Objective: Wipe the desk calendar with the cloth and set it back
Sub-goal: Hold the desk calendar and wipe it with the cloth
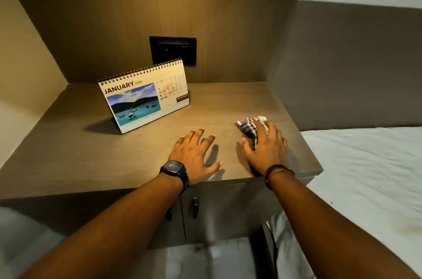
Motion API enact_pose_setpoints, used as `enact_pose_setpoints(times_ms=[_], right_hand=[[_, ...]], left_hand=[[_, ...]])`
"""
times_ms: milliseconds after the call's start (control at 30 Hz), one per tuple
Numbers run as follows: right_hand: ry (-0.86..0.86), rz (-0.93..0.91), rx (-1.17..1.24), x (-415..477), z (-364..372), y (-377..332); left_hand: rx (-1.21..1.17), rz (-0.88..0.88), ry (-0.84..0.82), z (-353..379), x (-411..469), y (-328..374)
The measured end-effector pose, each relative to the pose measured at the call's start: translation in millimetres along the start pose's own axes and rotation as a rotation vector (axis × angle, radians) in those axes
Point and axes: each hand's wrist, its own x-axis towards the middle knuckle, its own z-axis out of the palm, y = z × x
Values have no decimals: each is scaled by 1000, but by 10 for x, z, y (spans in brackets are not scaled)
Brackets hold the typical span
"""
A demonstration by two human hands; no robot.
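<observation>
A spiral-bound desk calendar showing January with a seaside photo stands upright on the wooden nightstand top, left of centre. A checked cloth lies crumpled on the top at the right. My right hand rests over the near part of the cloth, fingers curled onto it. My left hand, with a dark watch on its wrist, lies flat on the wood with fingers spread, holding nothing, well in front of the calendar and to its right.
A black socket panel sits in the wooden back wall behind the calendar. Cabinet doors with dark handles are below the top's front edge. A bed with a white sheet adjoins on the right, under a grey headboard.
</observation>
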Motion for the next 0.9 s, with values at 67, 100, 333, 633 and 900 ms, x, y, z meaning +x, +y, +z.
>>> enact_pose_setpoints(times_ms=[67,100,333,633,900], right_hand=[[-20,43,-33,91,80,16],[-30,56,-59,126,136,44],[-5,165,-161,227,306,-38],[119,186,388,390,478,-843],[180,251,922,710,613,-2020]], left_hand=[[19,-11,-3,99,57,-46],[27,-10,2,161,77,-71],[-15,-7,34,322,125,-131],[-7,62,281,-725,437,-700],[224,-13,350,-1685,1167,-1432]])
